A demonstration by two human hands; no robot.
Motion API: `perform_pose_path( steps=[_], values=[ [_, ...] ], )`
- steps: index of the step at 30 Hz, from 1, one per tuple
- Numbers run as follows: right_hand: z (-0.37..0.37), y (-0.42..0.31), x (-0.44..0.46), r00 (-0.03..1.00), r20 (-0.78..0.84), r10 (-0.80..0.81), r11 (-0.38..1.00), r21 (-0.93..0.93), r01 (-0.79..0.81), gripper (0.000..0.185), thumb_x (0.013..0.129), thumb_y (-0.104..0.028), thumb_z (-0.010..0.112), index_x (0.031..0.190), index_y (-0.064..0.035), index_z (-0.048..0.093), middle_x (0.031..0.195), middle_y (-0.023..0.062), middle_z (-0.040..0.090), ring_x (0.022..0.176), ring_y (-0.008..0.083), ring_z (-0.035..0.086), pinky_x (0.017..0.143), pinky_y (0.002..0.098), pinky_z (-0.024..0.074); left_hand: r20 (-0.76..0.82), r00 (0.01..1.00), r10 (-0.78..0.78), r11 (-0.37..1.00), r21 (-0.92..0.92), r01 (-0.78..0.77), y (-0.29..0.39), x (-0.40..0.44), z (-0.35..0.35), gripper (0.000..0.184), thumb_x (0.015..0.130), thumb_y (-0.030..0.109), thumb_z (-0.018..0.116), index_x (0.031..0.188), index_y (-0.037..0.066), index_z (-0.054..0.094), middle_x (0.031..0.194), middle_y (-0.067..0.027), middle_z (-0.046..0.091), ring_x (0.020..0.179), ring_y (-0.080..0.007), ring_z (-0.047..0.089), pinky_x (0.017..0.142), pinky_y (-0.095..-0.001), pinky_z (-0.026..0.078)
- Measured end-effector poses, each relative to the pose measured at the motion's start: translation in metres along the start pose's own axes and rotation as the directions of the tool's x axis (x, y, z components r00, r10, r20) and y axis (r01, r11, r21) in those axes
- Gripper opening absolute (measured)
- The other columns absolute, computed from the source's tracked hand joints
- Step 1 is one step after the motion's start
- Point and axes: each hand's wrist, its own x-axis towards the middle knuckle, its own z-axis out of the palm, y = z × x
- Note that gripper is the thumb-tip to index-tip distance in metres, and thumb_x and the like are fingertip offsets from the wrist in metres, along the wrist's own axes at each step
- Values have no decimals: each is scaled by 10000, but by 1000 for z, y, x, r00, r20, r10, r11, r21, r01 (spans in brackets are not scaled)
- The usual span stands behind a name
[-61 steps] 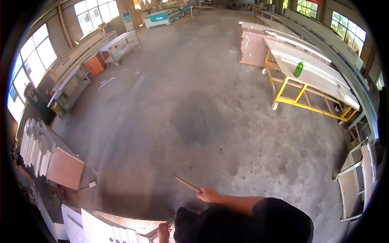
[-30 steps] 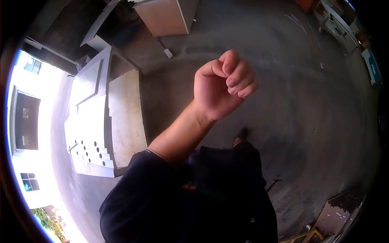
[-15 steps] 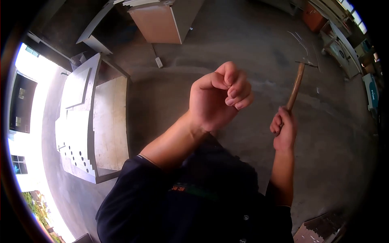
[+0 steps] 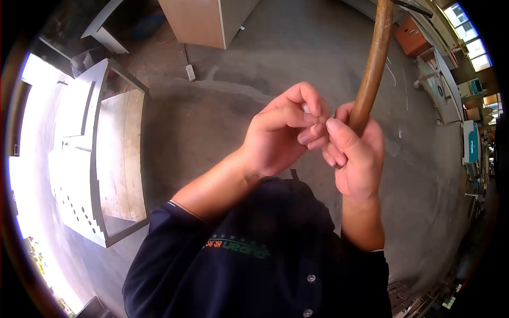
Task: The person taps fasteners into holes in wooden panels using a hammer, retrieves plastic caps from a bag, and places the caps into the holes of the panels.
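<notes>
I have the hammer (image 4: 374,66) in my right hand (image 4: 363,164), its wooden handle grasped between thumb and palm and running toward the far right, where the view's edge cuts off part of the head. My left hand (image 4: 275,132) is just beside it, fingers curled inward in a pinch close to the tip of the right thumb. A small pale speck (image 4: 306,109) shows among them; from here I can't tell whether it is something held. On progress, I judge the hammer secured and both hands busy with fine fingertip handling, no blow being struck; how much is left the view doesn't tell me. Below is the floor (image 4: 212,132), with a white panel structure (image 4: 119,159) at left and a power strip (image 4: 191,72) farther off.
</notes>
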Motion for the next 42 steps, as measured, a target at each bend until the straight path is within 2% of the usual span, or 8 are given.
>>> perform_pose_path(
  steps=[10, 16, 19, 22, 25, 31, 40, 42],
  values=[
    [13, 7, 26, 996, 88, -3, 1000, -7, 3, 176, 870, -62, 711, 888, -29, 540, 677, -14, 542, 506, 33, 440, 441, 196, 332, -26, 997, 69, 995, 76, -67, 20, 1, -15, 70, 890, 32, 482, 929, 49, 538, 733, -81, 497, 670, -195, 447, 649, -383, 506],
    [17, 10, 32, 996, 91, -2, 1000, -25, 4, 184, 868, -63, 718, 885, -30, 538, 676, -18, 540, 511, 29, 442, 444, 195, 334, -46, 996, 72, 995, 73, -69, 26, 3, -15, 62, 886, 26, 491, 919, 45, 541, 742, -76, 518, 664, -162, 432, 653, -319, 440],
    [19, 11, 39, 996, 91, -4, 1000, -20, 6, 186, 866, -60, 719, 885, -32, 536, 675, -20, 539, 514, 26, 442, 444, 194, 335, -92, 992, 83, 988, 137, -70, 30, 6, -11, 30, 861, 55, 483, 885, 68, 497, 735, -36, 462, 627, -108, 400, 574, -271, 362],
    [31, 17, 30, 996, 94, 3, 1000, -9, -2, 190, 864, -57, 721, 886, -33, 534, 676, -20, 539, 517, 24, 444, 445, 193, 335, -40, 997, 64, 995, 77, -61, 38, -8, -16, 59, 879, 24, 498, 913, 44, 543, 759, -73, 543, 656, -138, 420, 651, -305, 419],
    [27, 15, 45, 990, 144, 4, 993, -114, 12, 162, 892, -83, 635, 893, -61, 474, 784, 167, 682, 494, 53, 486, 446, 184, 352, -48, 997, 66, 996, 70, -63, 41, 3, -21, 61, 872, 22, 501, 912, 43, 542, 765, -76, 549, 655, -136, 421, 645, -301, 406],
    [30, 15, 61, 995, 99, 35, 999, -15, -34, 170, 927, -174, 619, 913, -69, 486, 669, 11, 537, 474, 44, 408, 437, 201, 320, -66, 996, 63, 992, 112, -56, 50, 14, -31, 73, 855, 13, 503, 912, 40, 539, 783, -82, 554, 653, -132, 424, 632, -295, 374],
    [-1, 19, 112, 981, 38, 190, 965, 174, -194, 181, 935, -190, 661, 888, -83, 523, 640, -48, 461, 477, 35, 387, 444, 210, 321, -147, 989, -3, 995, 97, 18, 56, 60, -63, 74, 855, 25, 505, 918, 64, 514, 765, -74, 509, 639, -144, 403, 625, -301, 353],
    [-20, 30, 135, 975, 0, 222, 954, 209, -217, 169, 938, -183, 655, 891, -97, 518, 630, -53, 452, 466, 39, 382, 444, 216, 320, -266, 964, 20, 979, 203, 36, 57, 76, -74, 19, 880, 73, 501, 887, 82, 485, 704, -37, 435, 614, -130, 377, 580, -294, 327]
  ],
)
